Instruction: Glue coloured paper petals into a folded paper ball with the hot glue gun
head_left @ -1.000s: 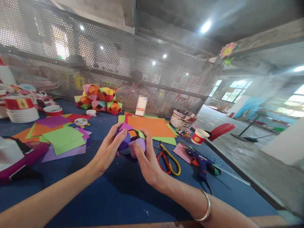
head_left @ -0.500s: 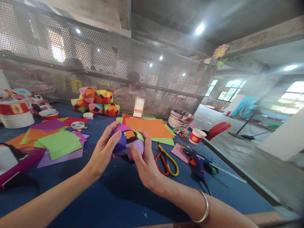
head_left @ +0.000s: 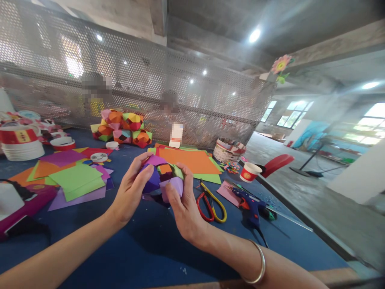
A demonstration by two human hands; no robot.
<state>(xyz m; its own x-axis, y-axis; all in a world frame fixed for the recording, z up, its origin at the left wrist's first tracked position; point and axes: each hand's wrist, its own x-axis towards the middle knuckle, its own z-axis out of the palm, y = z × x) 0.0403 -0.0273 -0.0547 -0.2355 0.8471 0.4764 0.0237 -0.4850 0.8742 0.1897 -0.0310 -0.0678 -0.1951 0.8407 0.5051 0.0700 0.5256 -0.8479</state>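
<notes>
Between my hands, above the blue table, is a folded paper ball (head_left: 151,179) in purple, lilac, orange and green, with openings between its faces. My left hand (head_left: 132,188) is closed on its purple left side, thumb in front. My right hand (head_left: 187,204) grips the right side, its thumb pressed against a lilac face. Fingers behind the ball are partly hidden. Scissors (head_left: 211,202) with red and yellow handles lie just right of my right hand. A stack of orange and green paper sheets (head_left: 189,161) lies behind the ball.
Finished-looking paper balls (head_left: 122,127) are piled at the back left, near loose coloured sheets (head_left: 76,182). At right lie a blue glue gun (head_left: 253,206), a paper cup (head_left: 250,172) and a woven basket (head_left: 229,150). A perforated metal screen (head_left: 192,92) stands behind the table (head_left: 144,253).
Both hands keep the same hold on the paper ball, which stays almost still. The whole view has shifted very slightly.
</notes>
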